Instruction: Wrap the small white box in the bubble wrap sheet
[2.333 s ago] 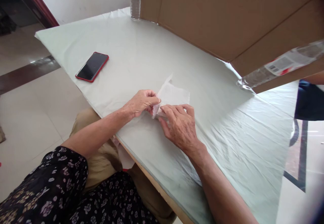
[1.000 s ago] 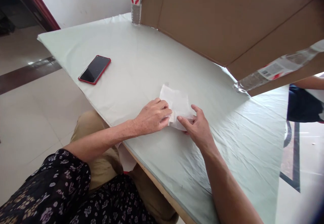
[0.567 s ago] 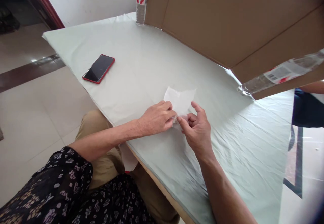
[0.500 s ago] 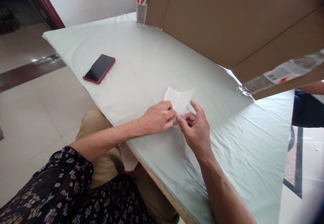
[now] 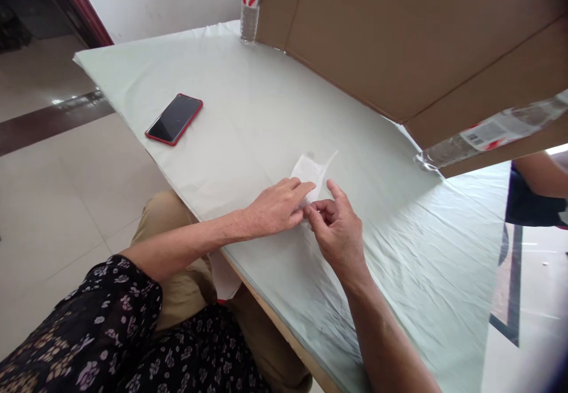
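A small white, partly see-through sheet [image 5: 307,170] stands up from between my hands, above the pale green cloth on the table. My left hand [image 5: 281,206] grips its lower left part between thumb and fingers, with the index finger lying across it. The thumb and index finger of my right hand [image 5: 336,224] pinch its lower edge, close to my left fingertips, while another finger points up. The fingers hide the bottom of the sheet.
A phone in a red case [image 5: 174,119] lies on the cloth-covered table [image 5: 231,97] at the left. A large cardboard panel [image 5: 377,38] rises behind, with an upright bottle [image 5: 251,8] and a tilted bottle [image 5: 483,135] beside it. A person's arm [image 5: 541,174] shows at the right.
My left index finger has stretched out over the sheet. The sheet has turned and looks narrower, and my right hand has shifted slightly left. More of the other person's arm shows.
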`<act>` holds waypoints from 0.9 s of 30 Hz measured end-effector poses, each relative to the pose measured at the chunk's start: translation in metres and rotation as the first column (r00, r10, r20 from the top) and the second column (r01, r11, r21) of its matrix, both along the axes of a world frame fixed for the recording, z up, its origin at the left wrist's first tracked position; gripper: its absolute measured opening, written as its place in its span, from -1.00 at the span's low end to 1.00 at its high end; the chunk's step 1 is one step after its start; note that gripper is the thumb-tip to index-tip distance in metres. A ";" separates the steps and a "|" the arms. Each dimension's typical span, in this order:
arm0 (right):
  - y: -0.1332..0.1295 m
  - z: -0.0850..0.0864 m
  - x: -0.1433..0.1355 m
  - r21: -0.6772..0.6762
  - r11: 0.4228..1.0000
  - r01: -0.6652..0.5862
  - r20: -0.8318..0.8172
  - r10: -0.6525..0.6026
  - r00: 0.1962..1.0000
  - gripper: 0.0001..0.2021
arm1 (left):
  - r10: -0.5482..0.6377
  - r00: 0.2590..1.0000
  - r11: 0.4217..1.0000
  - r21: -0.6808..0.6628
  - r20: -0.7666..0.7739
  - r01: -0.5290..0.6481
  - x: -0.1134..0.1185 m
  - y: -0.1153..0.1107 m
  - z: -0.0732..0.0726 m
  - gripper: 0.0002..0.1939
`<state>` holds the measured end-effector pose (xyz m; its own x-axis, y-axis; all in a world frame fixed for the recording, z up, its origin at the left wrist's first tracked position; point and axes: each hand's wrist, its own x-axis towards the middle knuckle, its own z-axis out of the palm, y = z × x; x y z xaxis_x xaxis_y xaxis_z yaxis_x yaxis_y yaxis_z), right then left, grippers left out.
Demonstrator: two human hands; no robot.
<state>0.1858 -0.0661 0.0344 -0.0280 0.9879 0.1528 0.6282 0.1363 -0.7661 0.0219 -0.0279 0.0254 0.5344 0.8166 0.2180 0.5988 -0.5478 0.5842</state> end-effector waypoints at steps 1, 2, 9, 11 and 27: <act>0.000 -0.001 0.000 -0.004 1.000 0.001 -0.012 -0.001 1.000 -0.37 | 0.004 1.000 1.000 -0.005 0.002 -0.004 0.000 0.000 0.000 -0.55; 0.000 -0.002 0.000 -0.005 1.000 -0.003 -0.018 0.003 1.000 -0.37 | 0.006 1.000 1.000 -0.012 0.008 -0.006 0.000 0.000 0.000 -0.54; -0.004 0.004 0.007 -0.025 0.989 -0.148 -0.010 0.148 0.989 -0.42 | -0.012 0.987 0.995 -0.096 0.158 0.027 -0.006 0.002 0.002 -0.51; -0.004 0.004 0.010 -0.008 0.979 -0.204 0.011 0.204 0.979 -0.42 | 0.026 0.976 0.980 -0.198 0.215 0.018 -0.007 0.002 0.006 -0.49; 0.009 0.003 0.017 -0.104 0.951 -0.292 -0.152 0.275 0.949 -0.36 | 0.066 0.990 0.991 -0.123 0.128 -0.050 0.001 -0.003 0.004 -0.60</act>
